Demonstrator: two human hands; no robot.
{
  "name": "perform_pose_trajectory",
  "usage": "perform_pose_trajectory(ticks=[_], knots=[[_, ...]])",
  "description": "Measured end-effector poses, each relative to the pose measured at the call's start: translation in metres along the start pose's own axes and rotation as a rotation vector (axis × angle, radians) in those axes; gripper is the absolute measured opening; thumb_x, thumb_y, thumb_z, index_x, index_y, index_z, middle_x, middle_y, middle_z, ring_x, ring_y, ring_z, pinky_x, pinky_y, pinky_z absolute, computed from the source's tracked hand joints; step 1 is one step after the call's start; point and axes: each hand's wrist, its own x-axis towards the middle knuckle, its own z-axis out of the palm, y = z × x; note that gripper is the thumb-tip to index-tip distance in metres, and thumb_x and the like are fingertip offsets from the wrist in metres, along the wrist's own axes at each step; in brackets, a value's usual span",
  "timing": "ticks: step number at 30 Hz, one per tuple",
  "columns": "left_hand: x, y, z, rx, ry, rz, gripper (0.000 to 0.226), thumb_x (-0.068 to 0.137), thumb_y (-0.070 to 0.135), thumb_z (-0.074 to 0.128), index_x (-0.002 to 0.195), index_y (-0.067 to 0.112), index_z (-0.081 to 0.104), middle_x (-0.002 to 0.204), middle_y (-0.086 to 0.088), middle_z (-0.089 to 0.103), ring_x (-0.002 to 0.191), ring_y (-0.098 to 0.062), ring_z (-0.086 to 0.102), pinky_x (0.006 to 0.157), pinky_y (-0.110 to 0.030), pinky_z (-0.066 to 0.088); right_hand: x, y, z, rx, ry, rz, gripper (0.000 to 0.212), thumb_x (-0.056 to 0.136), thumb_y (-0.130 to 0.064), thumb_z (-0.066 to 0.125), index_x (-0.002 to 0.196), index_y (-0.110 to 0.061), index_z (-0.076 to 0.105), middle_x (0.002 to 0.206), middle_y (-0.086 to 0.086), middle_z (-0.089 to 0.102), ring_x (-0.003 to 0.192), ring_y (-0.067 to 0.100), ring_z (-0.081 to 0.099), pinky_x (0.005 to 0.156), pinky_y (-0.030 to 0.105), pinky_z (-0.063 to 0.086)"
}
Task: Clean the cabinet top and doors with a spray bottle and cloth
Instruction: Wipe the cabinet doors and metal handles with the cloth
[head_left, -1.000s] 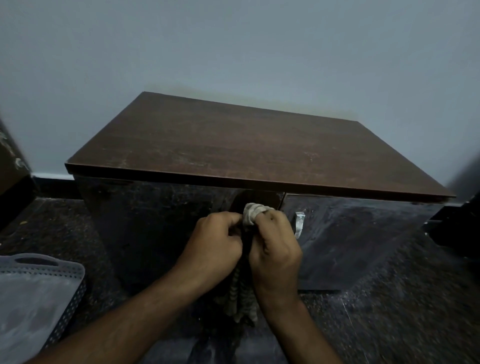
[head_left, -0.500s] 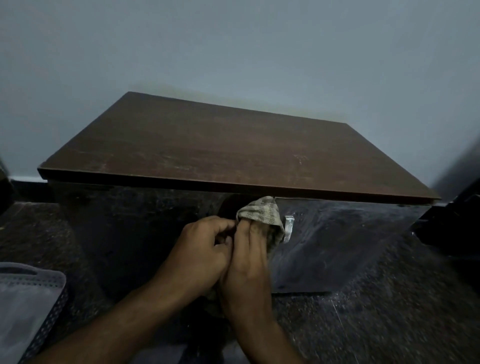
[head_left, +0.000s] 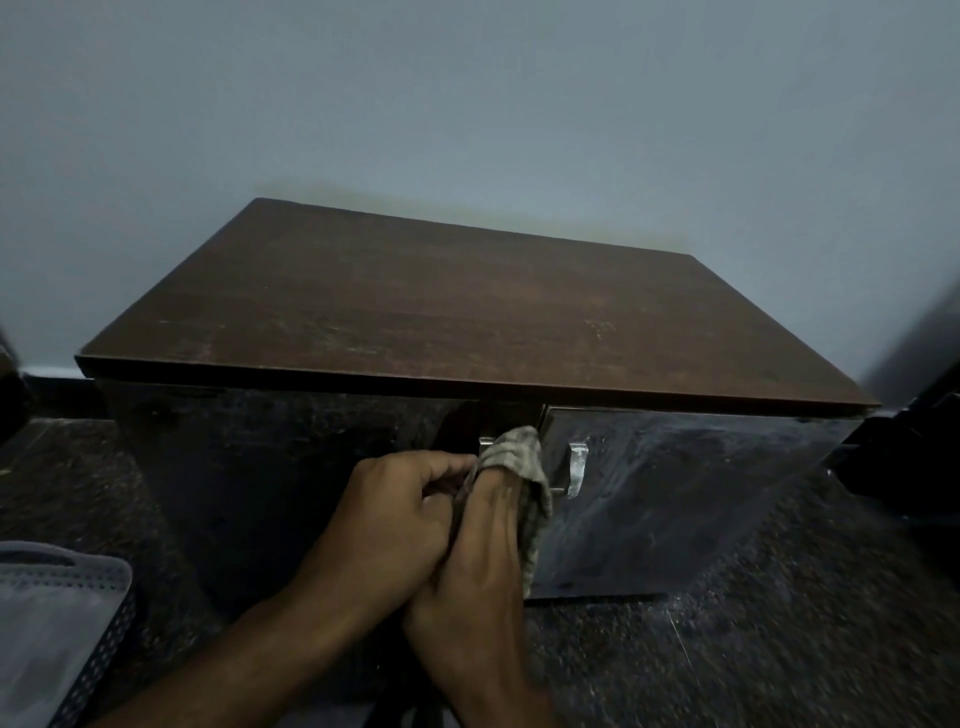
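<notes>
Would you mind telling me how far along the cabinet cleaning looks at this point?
Done: nothing looks finished. The cabinet top shows pale scuffs and dust streaks. In hand: both the left hand and right hand grip the cloth at the seam between the doors, beside the metal handle. Left: the right door looks smeary, and the top needs wiping. No spray bottle is in view.

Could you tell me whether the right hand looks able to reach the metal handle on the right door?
Probably yes: the right hand, wrapped in the cloth, sits just left of the handle with nothing between.
</notes>
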Motion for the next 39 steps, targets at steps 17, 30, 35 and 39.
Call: perform_pose_trajectory(ticks=[17,30,35,39], knots=[[-0.004,0.021,-0.012,0.107,0.340,0.042,0.040,0.079,-0.005,0.053,0.098,0.021,0.077,0.085,0.014,0.072,0.081,0.009,0.066,0.072,0.000,0.046,0.022,0.011,-0.024,-0.166,-0.202,-0.166,0.062,0.082,-0.013,0.052,0.144,-0.006,0.044,0.150,0.011,0.044,0.146,0.026,0.031,0.121,0.045,0.023],[-0.006,0.020,-0.006,0.226,0.249,0.062,0.031,0.083,0.005,0.058,0.105,0.018,0.076,0.101,0.006,0.074,0.093,0.000,0.065,0.079,0.006,0.038,0.007,0.013,-0.023,-0.298,-0.220,-0.169,0.054,0.102,-0.029,0.030,0.148,-0.001,0.036,0.157,0.017,0.033,0.150,0.029,0.024,0.123,0.044,0.020],[-0.006,0.017,-0.008,0.236,0.243,0.068,0.032,0.084,0.007,0.057,0.107,0.021,0.075,0.105,0.009,0.073,0.096,0.004,0.063,0.079,0.008,0.036,0.006,0.006,-0.030,-0.267,-0.211,-0.162,0.056,0.102,-0.032,0.032,0.149,-0.003,0.037,0.156,0.014,0.036,0.150,0.025,0.025,0.122,0.043,0.022],[-0.004,0.017,-0.005,0.255,0.243,0.080,0.031,0.084,0.008,0.058,0.107,0.021,0.075,0.105,0.009,0.073,0.096,0.003,0.064,0.079,0.008,0.035,0.011,0.011,-0.036,-0.318,-0.138,-0.181,0.048,0.100,-0.028,0.044,0.141,-0.003,0.046,0.143,0.014,0.051,0.138,0.029,0.043,0.121,0.041,0.026]])
